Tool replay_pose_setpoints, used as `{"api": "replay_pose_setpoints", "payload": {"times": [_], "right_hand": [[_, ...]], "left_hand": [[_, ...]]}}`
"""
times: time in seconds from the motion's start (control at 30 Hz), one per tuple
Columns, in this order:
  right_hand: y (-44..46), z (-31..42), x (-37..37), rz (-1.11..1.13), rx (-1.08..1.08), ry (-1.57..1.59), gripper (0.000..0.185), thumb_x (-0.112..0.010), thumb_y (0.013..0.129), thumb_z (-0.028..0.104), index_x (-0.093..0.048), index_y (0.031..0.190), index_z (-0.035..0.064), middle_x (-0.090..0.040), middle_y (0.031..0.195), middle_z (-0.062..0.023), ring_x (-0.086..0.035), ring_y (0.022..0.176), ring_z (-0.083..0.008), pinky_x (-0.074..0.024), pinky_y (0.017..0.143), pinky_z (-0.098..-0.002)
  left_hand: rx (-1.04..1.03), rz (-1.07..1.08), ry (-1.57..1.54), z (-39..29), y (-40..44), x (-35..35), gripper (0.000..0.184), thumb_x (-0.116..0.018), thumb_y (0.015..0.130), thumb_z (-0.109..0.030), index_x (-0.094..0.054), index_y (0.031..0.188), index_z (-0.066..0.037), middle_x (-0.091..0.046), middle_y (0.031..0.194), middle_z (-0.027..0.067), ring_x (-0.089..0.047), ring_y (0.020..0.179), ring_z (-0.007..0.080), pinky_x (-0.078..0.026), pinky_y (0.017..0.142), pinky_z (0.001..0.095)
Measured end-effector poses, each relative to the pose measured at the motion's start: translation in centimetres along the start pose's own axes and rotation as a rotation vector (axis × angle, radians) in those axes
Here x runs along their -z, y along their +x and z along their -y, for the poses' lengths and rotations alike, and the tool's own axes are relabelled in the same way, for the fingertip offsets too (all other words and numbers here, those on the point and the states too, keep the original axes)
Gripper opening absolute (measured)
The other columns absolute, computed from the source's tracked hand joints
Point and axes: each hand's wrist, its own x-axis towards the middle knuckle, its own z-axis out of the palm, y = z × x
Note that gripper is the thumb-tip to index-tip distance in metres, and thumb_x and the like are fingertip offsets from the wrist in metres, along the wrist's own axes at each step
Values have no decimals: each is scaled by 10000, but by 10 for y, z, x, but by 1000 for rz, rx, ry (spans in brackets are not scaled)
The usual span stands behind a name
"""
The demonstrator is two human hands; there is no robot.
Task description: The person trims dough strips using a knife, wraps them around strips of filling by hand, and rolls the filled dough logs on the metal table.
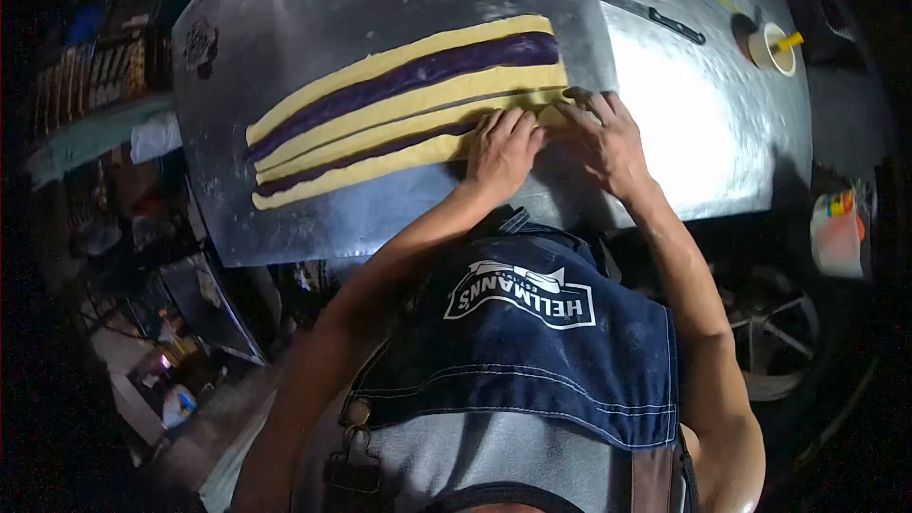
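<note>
Two long dough strips lie side by side with a thin gap between them. The far strip (pixel 418 72) is wider, yellow with a purple band along its middle. The narrower near strip (pixel 366 154) is also yellow with a purple band. My left hand (pixel 503 150) presses its bent fingers together over the near strip's right part. Beside it, my right hand (pixel 606 138) is closed on the right end of the near strip, thumb and fingers curled at the dough's edge. Both hands cover part of that end.
The dough lies on a metal table (pixel 361 233). A black-handled knife (pixel 627 8) lies at the back right. Near the right edge stands a white cup (pixel 771 49) with a yellow-handled tool in it. A wheel (pixel 774 337) shows below the table at the right.
</note>
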Motion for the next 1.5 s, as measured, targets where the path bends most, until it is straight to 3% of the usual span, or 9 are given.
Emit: {"api": "replay_pose_setpoints", "payload": {"times": [0.17, 0.27, 0.5, 0.63, 0.87, 0.97, 1.13, 1.2, 1.5], "right_hand": [[7, -10, -25, 120, 14, 6, 523, -808, 879, 283, -695, 1367, 133, -629, 1291, -61, -560, 1162, -336, -458, 1018, -485], [20, -5, -16, 222, 7, -159, 488, -750, 915, 336, -705, 1364, 149, -628, 1332, -45, -548, 1206, -323, -423, 1033, -471], [11, 24, -62, 84, 81, -209, 509, -704, 898, 204, -693, 1406, 167, -643, 1350, -24, -547, 1281, -301, -374, 1091, -487], [40, 36, -41, 302, -27, -188, 524, -777, 879, 316, -714, 1379, 173, -673, 1324, -45, -569, 1255, -293, -375, 1094, -494], [32, 53, -90, 93, 89, -127, 352, -797, 850, 362, -814, 1166, 208, -723, 1239, -14, -602, 1144, -293, -435, 1006, -477], [55, 55, -81, 207, 21, -141, 384, -766, 900, 395, -789, 1262, 271, -702, 1340, -38, -603, 1155, -323, -441, 992, -482], [58, 101, -75, -87, 170, -384, 439, -770, 843, 348, -783, 1266, 233, -685, 1336, -17, -577, 1164, -292, -409, 1050, -467], [48, 107, -101, 178, 58, -155, 493, -769, 838, 331, -756, 1320, 226, -674, 1355, -17, -576, 1194, -293, -406, 1058, -473], [72, 141, -104, 36, 95, -348, 435, -822, 842, 350, -781, 1245, 191, -707, 1255, -52, -602, 1190, -305, -437, 1005, -489]], "left_hand": [[171, 8, -297, -8, 6, 24, 416, -673, 1032, -326, -664, 1296, -5, -654, 1142, 187, -625, 1077, 390, -519, 938, 482], [33, 36, 86, 8, -17, 38, 453, -725, 989, -381, -672, 1273, -32, -632, 1198, 149, -577, 1179, 350, -464, 991, 479], [304, 111, -152, 22, -12, 34, 400, -698, 996, -375, -669, 1212, -39, -668, 1172, 161, -610, 1134, 381, -475, 1010, 529], [27, -20, 125, 49, -45, 51, 517, -723, 963, -480, -665, 1214, -32, -632, 1223, 147, -583, 1172, 363, -452, 1044, 511], [211, 134, -14, 65, -42, 52, 390, -683, 1021, -301, -657, 1320, -52, -626, 1251, 190, -630, 1077, 396, -493, 968, 536], [-21, -128, -16, 67, -65, 68, 585, -652, 1048, -482, -563, 1440, -57, -535, 1405, 187, -586, 1189, 365, -473, 1008, 527], [46, 50, 156, 96, -73, 71, 486, -680, 1031, -375, -623, 1357, -19, -606, 1286, 174, -591, 1190, 381, -455, 1042, 525], [162, 111, 120, 98, -68, 71, 491, -703, 1016, -356, -615, 1359, -15, -601, 1319, 200, -615, 1167, 408, -467, 1054, 522], [91, 4, 181, 137, -113, 111, 417, -697, 994, -310, -643, 1295, -27, -628, 1273, 144, -579, 1231, 328, -416, 1119, 510]]}}
